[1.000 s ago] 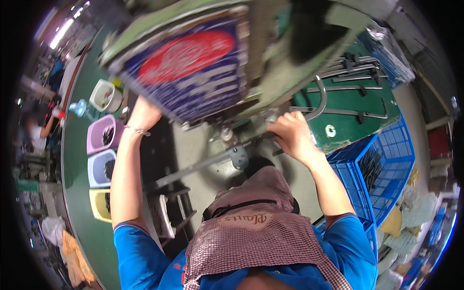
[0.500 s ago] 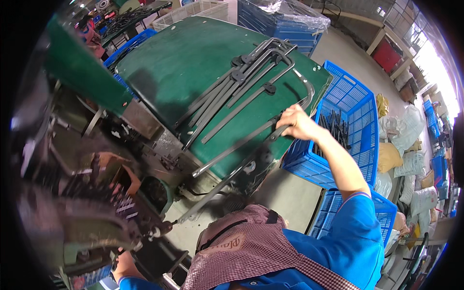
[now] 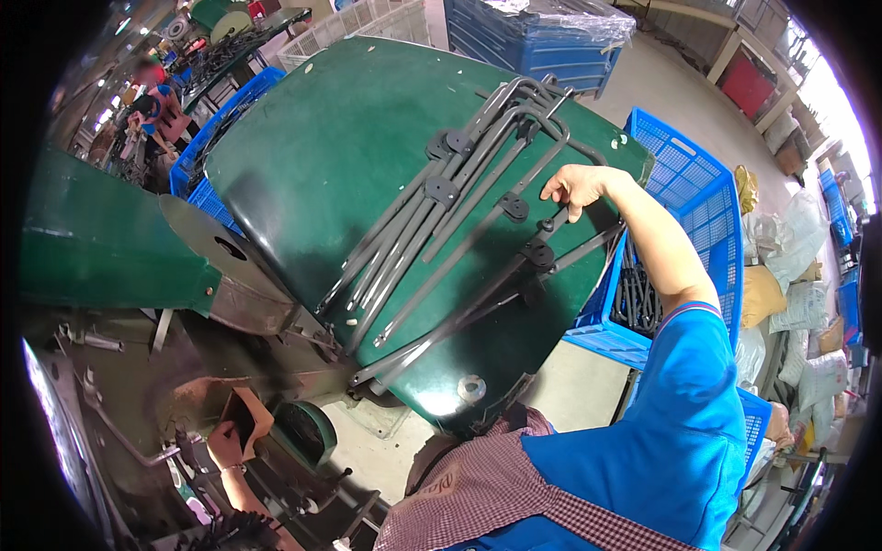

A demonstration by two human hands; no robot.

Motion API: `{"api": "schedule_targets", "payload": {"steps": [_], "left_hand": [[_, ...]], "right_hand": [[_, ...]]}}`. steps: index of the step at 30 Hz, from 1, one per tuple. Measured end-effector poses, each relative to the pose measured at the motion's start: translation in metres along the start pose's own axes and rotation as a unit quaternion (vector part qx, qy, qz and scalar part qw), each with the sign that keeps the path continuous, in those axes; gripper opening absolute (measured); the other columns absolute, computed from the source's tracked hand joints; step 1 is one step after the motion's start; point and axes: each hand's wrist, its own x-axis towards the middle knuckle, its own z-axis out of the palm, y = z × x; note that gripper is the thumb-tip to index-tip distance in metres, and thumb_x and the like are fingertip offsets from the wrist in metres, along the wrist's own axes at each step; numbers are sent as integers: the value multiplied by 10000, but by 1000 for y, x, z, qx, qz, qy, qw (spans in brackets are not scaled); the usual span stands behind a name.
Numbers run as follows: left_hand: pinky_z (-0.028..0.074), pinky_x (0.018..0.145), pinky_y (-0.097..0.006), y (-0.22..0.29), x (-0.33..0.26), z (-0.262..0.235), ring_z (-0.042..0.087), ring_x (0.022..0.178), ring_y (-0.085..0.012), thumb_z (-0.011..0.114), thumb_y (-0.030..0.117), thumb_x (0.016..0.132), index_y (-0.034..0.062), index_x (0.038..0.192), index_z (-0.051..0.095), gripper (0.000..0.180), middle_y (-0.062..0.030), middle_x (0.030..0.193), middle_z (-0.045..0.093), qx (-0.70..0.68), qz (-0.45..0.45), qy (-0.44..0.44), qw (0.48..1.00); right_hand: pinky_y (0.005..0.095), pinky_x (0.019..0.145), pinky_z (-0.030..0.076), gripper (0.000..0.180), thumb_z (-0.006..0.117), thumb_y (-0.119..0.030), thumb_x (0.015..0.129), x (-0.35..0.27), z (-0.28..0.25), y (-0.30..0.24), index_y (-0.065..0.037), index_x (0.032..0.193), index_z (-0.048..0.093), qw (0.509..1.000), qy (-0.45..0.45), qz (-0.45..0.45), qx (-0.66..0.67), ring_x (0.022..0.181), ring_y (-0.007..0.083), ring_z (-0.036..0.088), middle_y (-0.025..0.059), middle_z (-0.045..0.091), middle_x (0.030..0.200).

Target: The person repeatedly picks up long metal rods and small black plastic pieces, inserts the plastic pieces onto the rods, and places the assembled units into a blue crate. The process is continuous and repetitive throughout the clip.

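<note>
On the green tabletop [image 3: 340, 119] lie several dark grey folding tube frames [image 3: 441, 188] with round black joints, stacked aslant. My right hand [image 3: 577, 188] reaches over the table's right side, fingers curled at the upper end of one more jointed tube frame [image 3: 501, 278]. That frame lies along the near side of the stack, its lower ends at the table's near-left edge. My left hand [image 3: 225, 445] is low on the left, beside an open brown box [image 3: 261, 424] on the machine. Its fingers are bent, and their tips are partly hidden.
A blue plastic crate [image 3: 694, 248] holding dark metal parts stands right of the table, with another crate [image 3: 753, 422] nearer me. The green machine housing [image 3: 110, 248] fills the left. Beyond the table are a blue bin [image 3: 524, 46] and a co-worker [image 3: 161, 115] at far left.
My right hand has brought the tube frame up from the machine onto the green tabletop. My left hand has moved from the machine's lower left to the brown box. The view has shifted.
</note>
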Motion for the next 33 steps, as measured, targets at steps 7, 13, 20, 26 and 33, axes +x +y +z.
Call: {"api": "schedule_targets", "payload": {"steps": [7, 13, 20, 26, 33], "left_hand": [[529, 677, -326, 44, -1, -19, 670, 687, -200, 685, -8, 725, 30, 843, 702, 125, -102, 732, 684, -21, -3, -8, 1000], [509, 650, -293, 36, 6, -14, 634, 670, -134, 710, -20, 737, 5, 845, 702, 111, -71, 719, 684, -89, 0, 1, 996], [498, 649, -262, 4, -30, -26, 604, 671, -92, 745, 60, 818, 6, 955, 723, 149, -1, 747, 677, -148, -23, 115, 982], [485, 561, -282, 19, -134, -69, 601, 629, -134, 705, 121, 884, 21, 1034, 675, 182, -35, 751, 655, -509, -288, 41, 810], [483, 545, -301, 90, -235, -77, 605, 649, -182, 696, 141, 896, 41, 1039, 643, 182, -75, 789, 639, -756, -247, 97, 598]], "right_hand": [[430, 887, 514, 411, 628, -34, 751, 43, 6, 10, -144, 1138, 715, 929, 286, -3, -236, 1057, 339, 614, 123, 667, 1073], [437, 886, 465, 137, 616, -114, 802, 58, -6, 20, -73, 894, 709, 908, 228, -91, -339, 988, 322, 619, 115, 605, 974], [440, 845, 473, 148, 629, -87, 773, 24, -8, 8, -62, 919, 622, 855, 357, -198, -320, 942, 339, 603, 126, 584, 939], [464, 735, 507, 361, 652, -99, 629, -32, -55, -51, -54, 986, 677, 798, 423, -239, -356, 869, 366, 607, 131, 633, 957], [470, 937, 491, 341, 600, -22, 730, -32, -75, -26, 31, 1065, 638, 790, 377, -377, -303, 1053, 442, 624, 258, 646, 1107]]}}
